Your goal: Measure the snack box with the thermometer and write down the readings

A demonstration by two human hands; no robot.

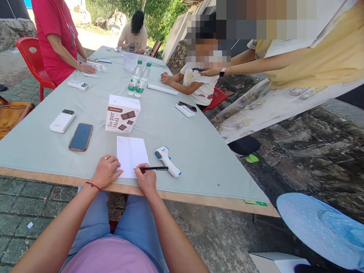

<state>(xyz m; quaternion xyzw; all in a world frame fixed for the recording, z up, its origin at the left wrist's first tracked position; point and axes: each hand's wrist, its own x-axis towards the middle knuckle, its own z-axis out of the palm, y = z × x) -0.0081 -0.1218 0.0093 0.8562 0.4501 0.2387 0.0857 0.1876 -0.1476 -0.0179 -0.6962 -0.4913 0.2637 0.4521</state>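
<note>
A white sheet of paper (136, 149) with columns of small handwriting lies before me at the table's near edge. My right hand (146, 179) pinches a black pen (156, 168), its tip touching the lower part of the sheet. At the sheet's lower left edge rests my left hand (105, 171), holding nothing, with the thumb apart from the fingers. Right of the paper lies a white and blue infrared thermometer (167, 161). A dark-screened phone (80, 137) lies to the left, and just beyond the sheet stands a white and brown Super Meal box (122, 114).
A white power bank (63, 121) lies on the table (199, 163). Two water bottles (136, 79) stand beyond the box, near a clear plastic basin (129, 62). Several people are around the table. A blue hat (321, 223) is at the lower right.
</note>
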